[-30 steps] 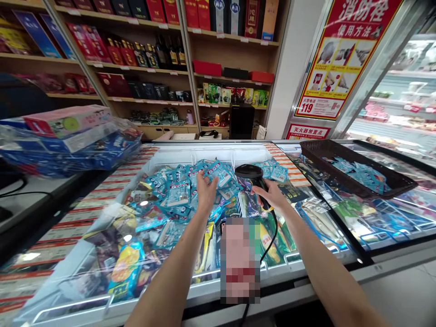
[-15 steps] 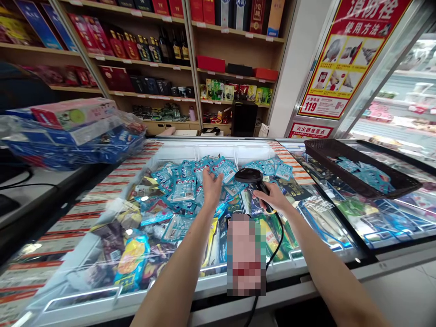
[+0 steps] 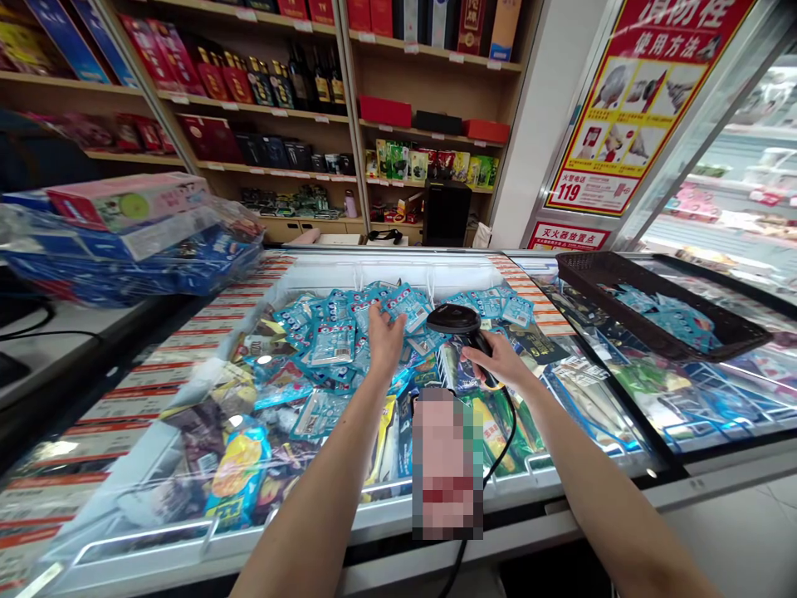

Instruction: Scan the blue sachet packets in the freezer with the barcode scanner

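Note:
In the head view my right hand is wrapped round the handle of a black barcode scanner, its head pointing left. My left hand pinches a small blue packet between thumb and fingers, just left of the scanner head. Around it many similar blue packets lie heaped on the glass top of a chest freezer. A smaller group of blue packets lies beyond the scanner, to the right.
A dark brown basket with blue packets stands on the glass at right. Plastic-wrapped boxes are stacked at left. A blurred-out pink object lies near the front edge, by the scanner's cable. Stocked shelves rise behind.
Almost nothing differs. The view has shifted very slightly; both hands keep their places, the left at the packet and the right round the scanner.

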The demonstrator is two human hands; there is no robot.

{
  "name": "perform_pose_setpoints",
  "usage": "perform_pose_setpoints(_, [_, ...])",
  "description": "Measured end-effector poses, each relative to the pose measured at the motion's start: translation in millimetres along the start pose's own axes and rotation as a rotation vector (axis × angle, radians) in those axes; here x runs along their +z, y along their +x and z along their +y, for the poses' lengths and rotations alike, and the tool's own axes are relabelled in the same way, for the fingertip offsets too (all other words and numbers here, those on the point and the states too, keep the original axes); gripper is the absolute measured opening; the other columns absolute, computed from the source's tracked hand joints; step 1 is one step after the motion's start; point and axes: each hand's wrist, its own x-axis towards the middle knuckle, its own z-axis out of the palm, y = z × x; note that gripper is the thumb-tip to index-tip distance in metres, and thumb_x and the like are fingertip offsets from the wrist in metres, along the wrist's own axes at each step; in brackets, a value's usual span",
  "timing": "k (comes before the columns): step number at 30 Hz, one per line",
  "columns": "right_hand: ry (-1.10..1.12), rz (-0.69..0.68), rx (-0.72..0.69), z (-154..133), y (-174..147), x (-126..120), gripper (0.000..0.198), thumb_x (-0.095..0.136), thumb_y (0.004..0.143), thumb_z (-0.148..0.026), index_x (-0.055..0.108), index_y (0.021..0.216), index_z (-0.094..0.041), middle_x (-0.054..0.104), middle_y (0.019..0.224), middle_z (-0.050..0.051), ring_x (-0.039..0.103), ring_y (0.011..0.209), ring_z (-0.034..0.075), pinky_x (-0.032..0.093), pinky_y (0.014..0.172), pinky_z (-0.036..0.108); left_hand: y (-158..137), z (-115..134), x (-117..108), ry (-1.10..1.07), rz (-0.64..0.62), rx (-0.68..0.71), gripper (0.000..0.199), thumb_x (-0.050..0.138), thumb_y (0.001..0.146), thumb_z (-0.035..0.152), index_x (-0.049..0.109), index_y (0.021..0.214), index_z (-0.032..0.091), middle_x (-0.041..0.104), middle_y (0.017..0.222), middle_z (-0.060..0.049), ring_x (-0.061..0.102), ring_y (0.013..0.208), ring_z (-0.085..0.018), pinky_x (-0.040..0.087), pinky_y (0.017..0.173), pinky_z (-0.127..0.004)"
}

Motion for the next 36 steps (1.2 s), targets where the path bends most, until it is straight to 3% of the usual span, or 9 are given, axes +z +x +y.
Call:
perform_pose_setpoints(10, [-0.031,-0.022,-0.014,-3.4,-1.7,-3.6,0.035,0.061,0.081,-0.053,0.058,0.085,-0.019,0.062,0.056,0.000,0.053,0.039,0.014,0.040,0.040,0.026,-1.5,4.7,-0.4,-0.002,-0.018,-0.089,0.060,0.064,0.079,0.035,0.039,0.131,0.018,0.057,0.103,-0.009,0.058,0.096,-0.020,0.049,0.087,-0.036])
perform_pose_setpoints(16, [0.043,0.109,0.004,2.6,0.7,-10.6,0.037,0.062,0.079,-0.054,0.057,0.084,-0.019,0.060,0.054,0.000,0.052,0.039,0.014,0.041,0.039,0.027,0.1,10.5,0.4,0.079,-0.009,-0.086,0.062,0.064,0.079,0.033,0.040,0.133,0.015,0.057,0.098,-0.009,0.059,0.085,-0.020,0.049,0.086,-0.041])
perform_pose_setpoints(19, [0.126,0.238,0.041,8.7,4.4,-19.5,0.038,0.064,0.076,-0.056,0.056,0.083,-0.020,0.063,0.059,0.002,0.051,0.038,0.015,0.043,0.038,0.029,-1.6,17.5,2.9,0.169,-0.017,0.008,0.058,0.061,0.081,0.029,0.042,0.135,0.016,0.060,0.098,-0.011,0.061,0.091,-0.025,0.047,0.091,-0.047])
perform_pose_setpoints(21, [0.162,0.327,0.071,14.2,6.5,-27.1,0.038,0.064,0.075,-0.057,0.055,0.081,-0.021,0.064,0.062,0.003,0.051,0.038,0.015,0.043,0.038,0.030,-4.3,22.9,4.5,0.241,-0.034,0.102,0.059,0.056,0.083,0.026,0.040,0.138,0.016,0.059,0.113,-0.016,0.057,0.108,-0.029,0.042,0.099,-0.049])
perform_pose_setpoints(25, [0.230,0.476,0.101,27.0,9.1,-41.0,0.037,0.065,0.075,-0.056,0.055,0.080,-0.021,0.065,0.069,0.005,0.051,0.040,0.014,0.043,0.037,0.031,-9.9,30.8,3.7,0.434,-0.037,0.275,0.063,0.051,0.083,0.018,0.035,0.144,0.014,0.043,0.140,-0.020,0.037,0.133,-0.034,0.030,0.109,-0.052])
perform_pose_setpoints(29, [0.233,0.536,0.108,36.4,11.1,-47.8,0.038,0.065,0.074,-0.057,0.055,0.081,-0.021,0.066,0.075,0.006,0.053,0.043,0.016,0.044,0.036,0.032,-11.6,32.5,-0.5,0.641,-0.024,0.398,0.052,0.052,0.083,0.018,0.048,0.134,0.020,0.037,0.148,-0.016,0.028,0.138,-0.036,0.020,0.110,-0.059])
perform_pose_setpoints(36, [0.226,0.548,0.103,36.4,12.0,-52.6,0.037,0.065,0.074,-0.056,0.058,0.082,-0.021,0.065,0.067,0.005,0.053,0.042,0.016,0.043,0.035,0.030,-15.2,30.1,17.1,0.766,-0.393,0.663,0.029,0.045,0.091,0.023,0.064,0.112,0.024,0.060,0.126,-0.009,0.048,0.125,-0.026,0.018,0.113,-0.052])
